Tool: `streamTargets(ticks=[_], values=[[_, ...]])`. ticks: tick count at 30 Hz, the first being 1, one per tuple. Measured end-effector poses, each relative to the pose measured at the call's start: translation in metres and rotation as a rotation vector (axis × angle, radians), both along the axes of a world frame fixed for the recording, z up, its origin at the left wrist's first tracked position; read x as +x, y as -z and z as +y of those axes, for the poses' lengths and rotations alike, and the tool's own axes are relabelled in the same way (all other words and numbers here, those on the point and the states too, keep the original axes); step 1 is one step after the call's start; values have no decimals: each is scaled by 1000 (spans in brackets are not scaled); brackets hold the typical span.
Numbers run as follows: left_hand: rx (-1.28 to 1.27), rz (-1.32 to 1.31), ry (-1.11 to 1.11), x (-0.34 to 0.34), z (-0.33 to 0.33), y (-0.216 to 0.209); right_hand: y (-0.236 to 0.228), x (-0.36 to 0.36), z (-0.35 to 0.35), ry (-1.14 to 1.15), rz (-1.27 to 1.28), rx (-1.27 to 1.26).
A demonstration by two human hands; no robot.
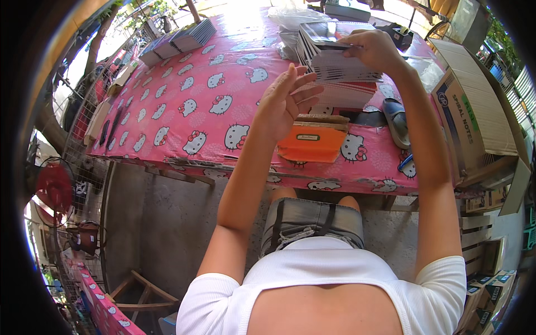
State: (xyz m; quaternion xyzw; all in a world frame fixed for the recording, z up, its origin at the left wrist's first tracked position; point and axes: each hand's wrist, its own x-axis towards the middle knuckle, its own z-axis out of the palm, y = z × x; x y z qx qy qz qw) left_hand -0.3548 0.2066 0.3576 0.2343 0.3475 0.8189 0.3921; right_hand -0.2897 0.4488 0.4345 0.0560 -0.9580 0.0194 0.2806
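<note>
A tall, uneven stack of notebooks (340,70) stands toward the far right of the table, pale page edges facing me. My right hand (373,49) reaches over its top, fingers and thumb closed on the edge of the top notebook (324,32). Left of the stack, my left hand (287,103) hovers with fingers apart and holds nothing. Nearer to me lies an orange booklet or box (310,146) with a small label, brown cardboard showing along its back edge.
A pink cartoon-cat cloth (190,111) covers the table. Rows of notebooks (178,42) sit at the far left. Right of the stack are a blue-grey slipper-shaped thing (396,123) and a blue pen-like item (406,163). An open cardboard box (474,111) stands at the right edge.
</note>
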Motion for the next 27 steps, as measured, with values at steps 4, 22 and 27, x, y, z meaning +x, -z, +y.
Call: streamTargets(ticks=[4, 22, 27], values=[[-88, 257, -85, -8, 16, 24, -15, -11, 11, -20, -88, -51], [-401, 859, -413, 57, -72, 69, 169, 162, -88, 15, -9, -1252], [-367, 748, -469, 60, -69, 140, 216, 153, -94, 39, -16, -1002]])
